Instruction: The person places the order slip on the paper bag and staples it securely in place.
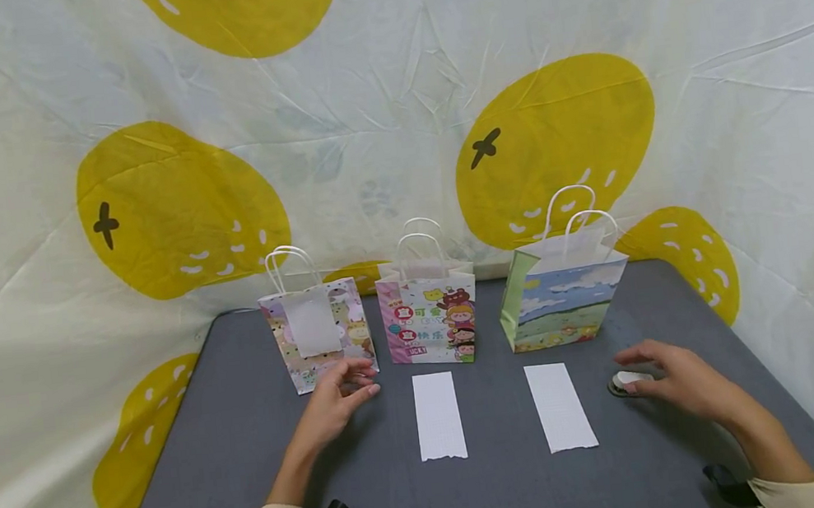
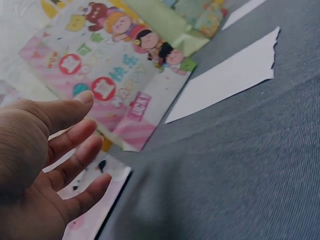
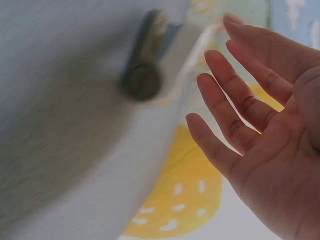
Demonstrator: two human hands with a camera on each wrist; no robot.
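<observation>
My left hand (image 1: 336,402) hovers loosely spread in front of the left gift bag (image 1: 357,325), which has a white paper slip (image 1: 313,322) against its front. Nothing is in that hand. In the left wrist view its thumb (image 2: 70,110) overlaps the pink LUCKY gift bag (image 2: 115,65). At the right, my right hand (image 1: 677,379) reaches over the table with fingers apart, beside a small white and dark green rounded item (image 1: 629,380). The right wrist view shows this item (image 3: 142,65) blurred, just beyond the relaxed fingertips (image 3: 207,82).
On the grey table (image 1: 506,492) two white paper strips lie flat, one left (image 1: 439,416) and one right (image 1: 561,407). Behind the right strip stands a taller landscape-print gift bag (image 1: 569,303) with white handles. A lemon-print cloth (image 1: 366,151) hangs behind and at the sides.
</observation>
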